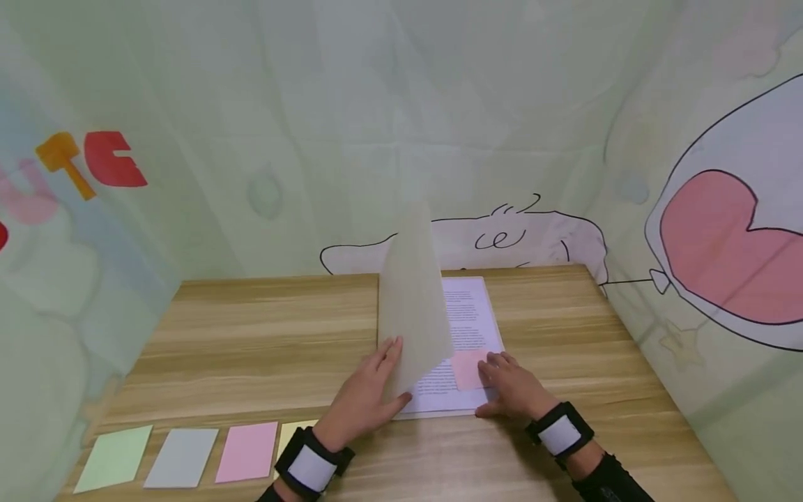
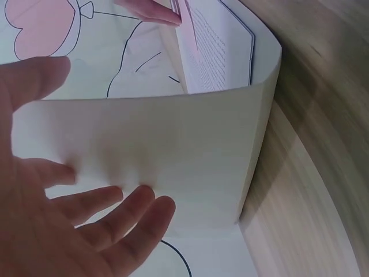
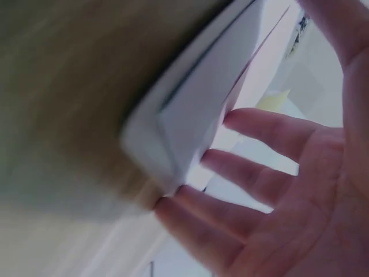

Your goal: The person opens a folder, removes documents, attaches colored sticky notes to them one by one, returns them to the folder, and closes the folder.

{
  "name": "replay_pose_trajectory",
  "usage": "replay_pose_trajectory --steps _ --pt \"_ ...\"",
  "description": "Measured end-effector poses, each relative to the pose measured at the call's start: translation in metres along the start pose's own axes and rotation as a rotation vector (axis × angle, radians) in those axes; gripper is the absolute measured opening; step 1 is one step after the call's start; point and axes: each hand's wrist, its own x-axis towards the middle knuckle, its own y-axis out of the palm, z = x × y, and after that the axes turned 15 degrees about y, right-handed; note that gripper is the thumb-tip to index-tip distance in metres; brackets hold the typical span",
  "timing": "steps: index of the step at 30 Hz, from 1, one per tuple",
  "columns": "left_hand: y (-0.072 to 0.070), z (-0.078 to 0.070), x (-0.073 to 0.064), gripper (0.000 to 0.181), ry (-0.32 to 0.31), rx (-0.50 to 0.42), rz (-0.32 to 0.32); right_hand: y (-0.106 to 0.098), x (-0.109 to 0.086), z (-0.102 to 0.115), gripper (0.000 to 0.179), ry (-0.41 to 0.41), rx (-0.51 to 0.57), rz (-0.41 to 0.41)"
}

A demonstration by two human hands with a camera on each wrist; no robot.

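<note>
A booklet of printed pages lies on the table, its pale cover raised and curved over toward the left. My left hand touches the outer face of that cover with extended fingertips; in the left wrist view the thumb stands above the cover's edge, apart from it. On the lower right of the printed page lies a pink sticky note. My right hand rests at the booklet's right edge, its fingers spread, with fingertips on the note and page edge. The right wrist view shows these fingertips along the paper edge.
A row of paper squares lies at the front left of the wooden table: green, grey, pink and a yellow one partly behind my left wrist. Printed curtains stand around the table's back and sides.
</note>
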Motion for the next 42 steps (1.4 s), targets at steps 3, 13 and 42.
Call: replay_pose_trajectory --steps 3,13,42 --pt "0.001 -0.001 0.002 0.084 0.016 0.019 0.022 -0.002 0.001 -0.006 0.073 -0.002 0.046 -0.012" --pt "0.012 -0.004 0.015 0.084 0.07 0.151 0.133 -0.009 0.007 -0.028 0.061 -0.096 0.272 -0.046" --pt "0.048 -0.03 0.039 0.076 0.006 0.351 0.281 -0.05 -0.014 -0.035 0.027 0.202 0.477 -0.308"
